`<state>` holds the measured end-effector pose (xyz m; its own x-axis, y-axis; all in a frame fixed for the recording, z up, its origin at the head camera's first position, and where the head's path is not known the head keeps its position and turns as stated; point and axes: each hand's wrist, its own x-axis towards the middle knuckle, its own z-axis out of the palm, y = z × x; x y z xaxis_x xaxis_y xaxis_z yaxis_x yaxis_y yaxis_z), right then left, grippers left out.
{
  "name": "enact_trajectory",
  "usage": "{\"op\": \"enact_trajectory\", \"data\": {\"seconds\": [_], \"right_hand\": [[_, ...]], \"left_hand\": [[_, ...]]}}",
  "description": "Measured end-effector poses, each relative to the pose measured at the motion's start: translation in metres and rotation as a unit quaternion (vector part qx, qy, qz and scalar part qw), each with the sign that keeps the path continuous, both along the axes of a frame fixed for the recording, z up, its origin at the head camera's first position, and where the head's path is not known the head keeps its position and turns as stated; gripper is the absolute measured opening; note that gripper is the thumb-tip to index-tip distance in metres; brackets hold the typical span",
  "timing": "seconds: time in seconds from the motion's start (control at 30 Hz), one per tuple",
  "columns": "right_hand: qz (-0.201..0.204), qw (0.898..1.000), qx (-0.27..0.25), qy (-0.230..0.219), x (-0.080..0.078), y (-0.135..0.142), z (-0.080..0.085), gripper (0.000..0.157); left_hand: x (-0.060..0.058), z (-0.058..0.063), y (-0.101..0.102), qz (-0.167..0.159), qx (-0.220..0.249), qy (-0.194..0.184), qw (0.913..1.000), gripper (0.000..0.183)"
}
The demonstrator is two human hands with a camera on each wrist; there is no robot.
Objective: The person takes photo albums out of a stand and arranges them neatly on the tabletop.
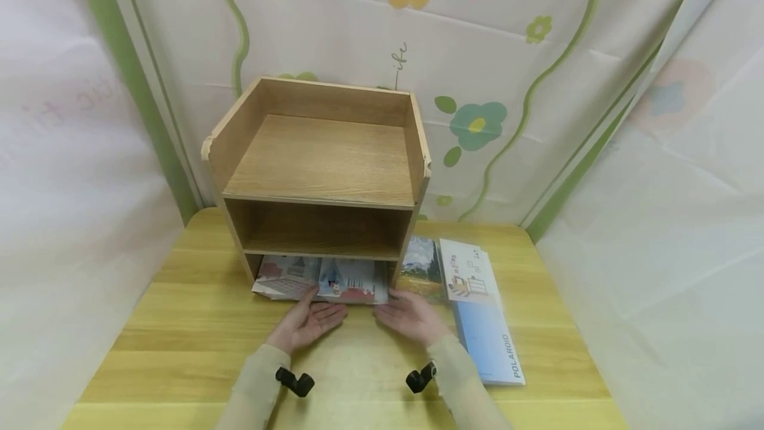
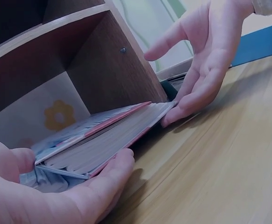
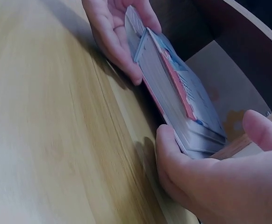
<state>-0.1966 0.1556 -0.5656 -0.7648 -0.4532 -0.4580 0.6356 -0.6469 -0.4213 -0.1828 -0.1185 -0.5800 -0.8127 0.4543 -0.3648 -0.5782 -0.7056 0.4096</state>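
A thick book (image 1: pixel 352 281) with a blue and pink illustrated cover lies flat in the lowest opening of a wooden shelf unit (image 1: pixel 322 158), its front edge jutting out. My left hand (image 1: pixel 310 324) pinches the book's near left corner, thumb on top and fingers beneath. In the left wrist view, the page edges (image 2: pixel 103 144) face out, tilted above the table. At the other corner, my right hand (image 1: pixel 414 317) has its fingers under the edge; the thumb (image 3: pixel 264 130) stands raised off the cover. Left of this book lies another illustrated book (image 1: pixel 286 274).
Right of the shelf lie a book with a painted landscape cover (image 1: pixel 420 267), a white illustrated book (image 1: pixel 468 271) and a blue-and-white POLAROID book (image 1: pixel 489 344). The wooden table (image 1: pixel 161 337) extends in front. A flowered curtain (image 1: pixel 507 52) hangs behind.
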Motion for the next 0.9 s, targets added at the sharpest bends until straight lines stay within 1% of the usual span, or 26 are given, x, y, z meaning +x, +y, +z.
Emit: {"op": "enact_trajectory", "data": {"seconds": [0.1,0.23,0.4,0.53,0.7,0.9], "right_hand": [[0.001,1.000,-0.001,-0.002,-0.0013,-0.0013,-0.0033,0.072],[0.006,1.000,-0.001,-0.005,-0.0009,-0.0041,-0.0028,0.066],[0.008,1.000,0.001,-0.011,0.0002,-0.0068,-0.0005,0.065],[0.005,1.000,0.008,-0.016,0.0004,-0.0079,0.0005,0.065],[0.013,1.000,0.020,-0.007,0.0003,-0.0094,0.0036,0.065],[0.016,0.999,0.035,-0.005,-0.0020,-0.0102,0.0023,0.067]], "left_hand": [[-0.0010,-0.0039,0.0008,-0.001,0.013,-0.009,0.9999,0.083],[-0.0016,-0.0072,0.0019,0.006,0.022,-0.020,0.9995,0.085],[-0.0007,-0.0054,0.0032,0.013,0.029,-0.029,0.9991,0.086],[0.0006,-0.0039,0.0044,0.015,0.020,-0.030,0.9992,0.087],[0.0010,-0.0040,0.0054,0.022,0.012,-0.027,0.9993,0.085],[0.0012,-0.0012,0.0074,0.032,0.019,-0.023,0.9990,0.082]]}}
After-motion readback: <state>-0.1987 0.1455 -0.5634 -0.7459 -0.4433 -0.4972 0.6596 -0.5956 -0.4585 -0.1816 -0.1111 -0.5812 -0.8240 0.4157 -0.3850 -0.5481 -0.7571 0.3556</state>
